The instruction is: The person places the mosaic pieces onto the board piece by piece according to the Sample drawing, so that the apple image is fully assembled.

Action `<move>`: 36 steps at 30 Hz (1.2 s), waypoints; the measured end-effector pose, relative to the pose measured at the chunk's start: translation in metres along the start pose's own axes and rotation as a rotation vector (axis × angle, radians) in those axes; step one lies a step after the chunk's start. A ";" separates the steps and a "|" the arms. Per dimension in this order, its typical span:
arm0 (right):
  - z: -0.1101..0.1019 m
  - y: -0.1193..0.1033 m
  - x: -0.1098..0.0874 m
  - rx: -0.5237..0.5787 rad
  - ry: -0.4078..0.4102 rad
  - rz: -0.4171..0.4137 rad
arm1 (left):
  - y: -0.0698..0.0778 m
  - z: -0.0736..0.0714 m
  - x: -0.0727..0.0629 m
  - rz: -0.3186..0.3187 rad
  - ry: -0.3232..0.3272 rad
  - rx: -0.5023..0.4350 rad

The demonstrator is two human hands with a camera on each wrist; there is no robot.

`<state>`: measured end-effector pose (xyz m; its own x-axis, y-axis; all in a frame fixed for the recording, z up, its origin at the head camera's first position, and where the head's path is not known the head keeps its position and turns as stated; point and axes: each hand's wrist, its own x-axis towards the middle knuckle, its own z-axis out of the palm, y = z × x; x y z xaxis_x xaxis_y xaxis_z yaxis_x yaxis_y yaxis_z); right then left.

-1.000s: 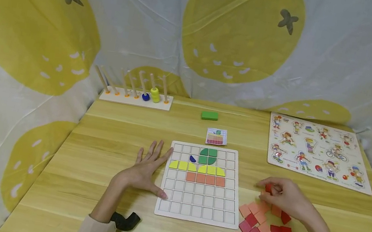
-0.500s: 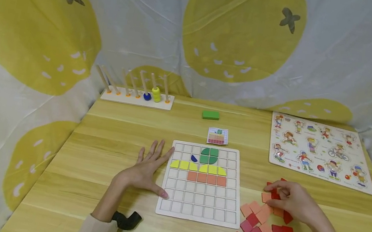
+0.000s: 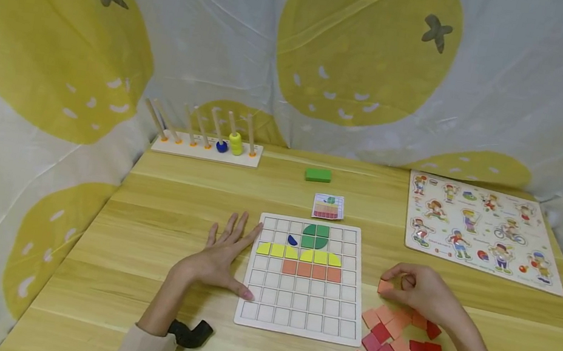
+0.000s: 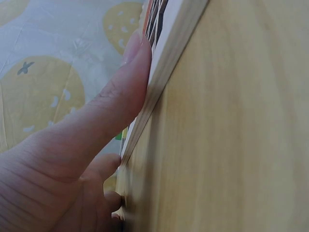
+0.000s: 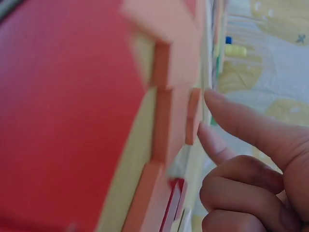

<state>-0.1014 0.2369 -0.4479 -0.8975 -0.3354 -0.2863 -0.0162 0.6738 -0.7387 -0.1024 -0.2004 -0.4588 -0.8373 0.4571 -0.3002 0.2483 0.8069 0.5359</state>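
Square orange tile, seemingly wooden, nearer grid

Your head view looks forward and down from above the wooden table, wide enough for your left hand, your right hand and the fruit-print cloth behind. Your left wrist view sits low and close, turned on its side, facing along the edge of the grid board. Your right wrist view, also sideways, is very near the red and orange tiles; it shares the yellow beads with your head view
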 end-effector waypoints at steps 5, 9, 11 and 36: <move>0.001 -0.003 0.001 0.022 0.003 0.049 | -0.001 0.000 -0.001 0.003 0.000 -0.003; 0.001 -0.004 0.001 -0.009 0.010 0.065 | -0.001 0.000 -0.001 0.002 -0.003 0.002; 0.000 -0.005 0.002 -0.024 0.012 0.071 | -0.001 0.000 -0.001 0.002 -0.004 0.003; 0.120 -0.146 0.075 -0.163 0.027 -0.098 | -0.002 0.000 -0.001 -0.002 -0.005 -0.009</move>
<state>-0.1140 0.0347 -0.4348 -0.8995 -0.3886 -0.1998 -0.1736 0.7375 -0.6527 -0.1023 -0.2024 -0.4597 -0.8350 0.4578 -0.3053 0.2427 0.8044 0.5423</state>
